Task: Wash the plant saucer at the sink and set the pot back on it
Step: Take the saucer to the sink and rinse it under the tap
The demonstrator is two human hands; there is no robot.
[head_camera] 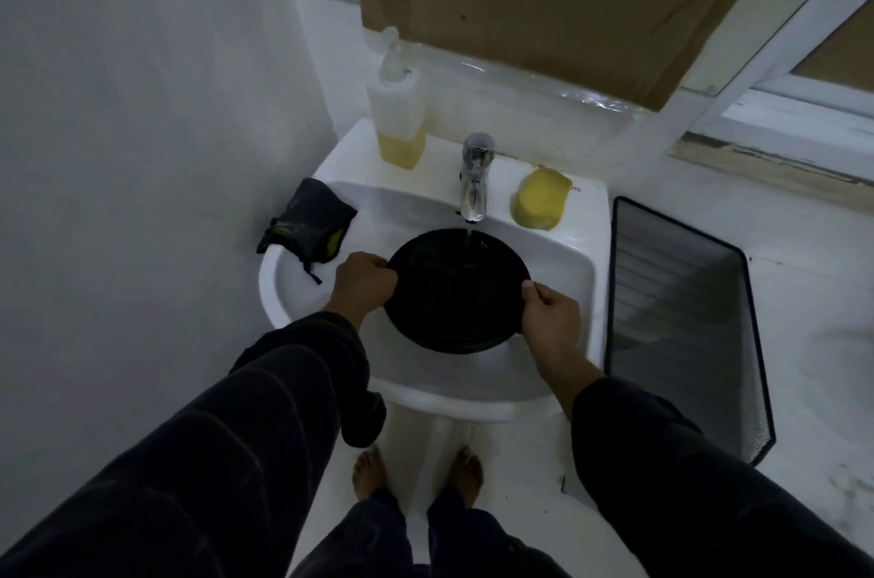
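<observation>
A round black plant saucer (456, 291) is held over the white sink (563, 256), under the chrome tap (475, 178). A thin stream of water falls from the tap onto the saucer's far edge. My left hand (364, 282) grips the saucer's left rim with curled fingers. My right hand (551, 310) grips the right rim. The pot is not in view.
A soap dispenser (397, 114) with yellow liquid stands at the sink's back left. A yellow sponge (539, 199) lies right of the tap. A dark cloth pouch (307, 223) sits on the sink's left rim. A black mesh basket (686, 322) stands on the floor to the right.
</observation>
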